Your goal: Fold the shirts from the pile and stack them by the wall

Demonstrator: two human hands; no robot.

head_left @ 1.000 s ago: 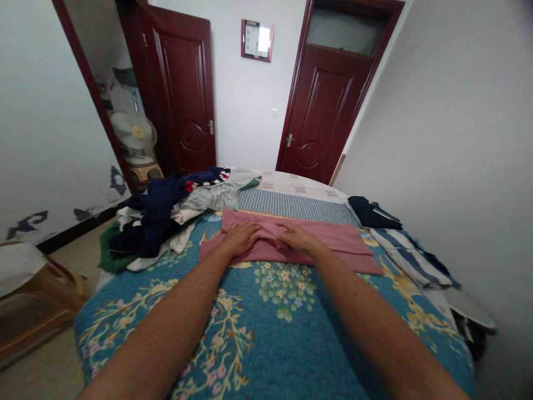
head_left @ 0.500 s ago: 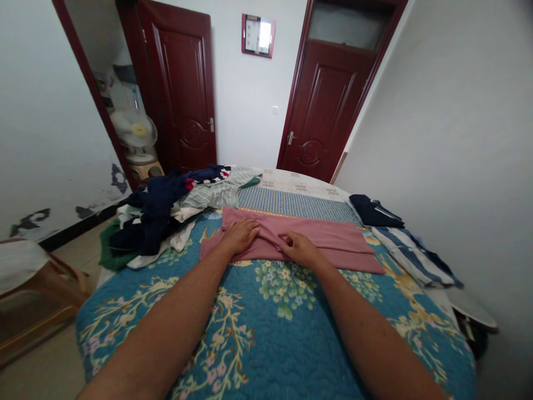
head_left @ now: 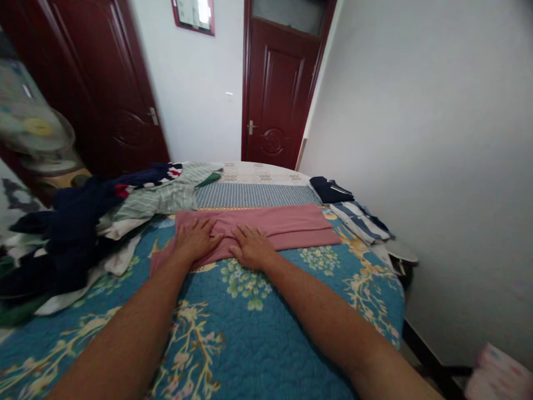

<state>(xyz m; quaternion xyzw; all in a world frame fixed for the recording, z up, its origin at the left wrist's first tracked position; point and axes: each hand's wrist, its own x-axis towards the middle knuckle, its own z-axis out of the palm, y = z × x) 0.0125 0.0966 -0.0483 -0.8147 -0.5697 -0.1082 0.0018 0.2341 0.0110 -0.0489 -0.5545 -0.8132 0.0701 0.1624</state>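
Note:
A pink garment (head_left: 287,222), folded into a long strip, lies across the bed; its exact kind does not show. My left hand (head_left: 195,240) rests flat on its left part with the fingers spread. Just to the right, my right hand (head_left: 252,245) presses palm-down on the middle of the cloth, fingers apart. Small wrinkles run through the fabric between the two hands. Beneath it spreads a teal floral quilt (head_left: 283,344).
Loose clothes (head_left: 83,222) are heaped at the left of the bed. Along the right edge sit a folded navy garment (head_left: 331,190) and a striped garment (head_left: 360,221). A fan (head_left: 37,128) stands beyond the heap. The wall (head_left: 437,139) rises at the right.
The view has turned to the right. My right hand has gone from bent fingers plucking at the pink cloth to lying flat on it. My left hand stays on the cloth, fingers more spread.

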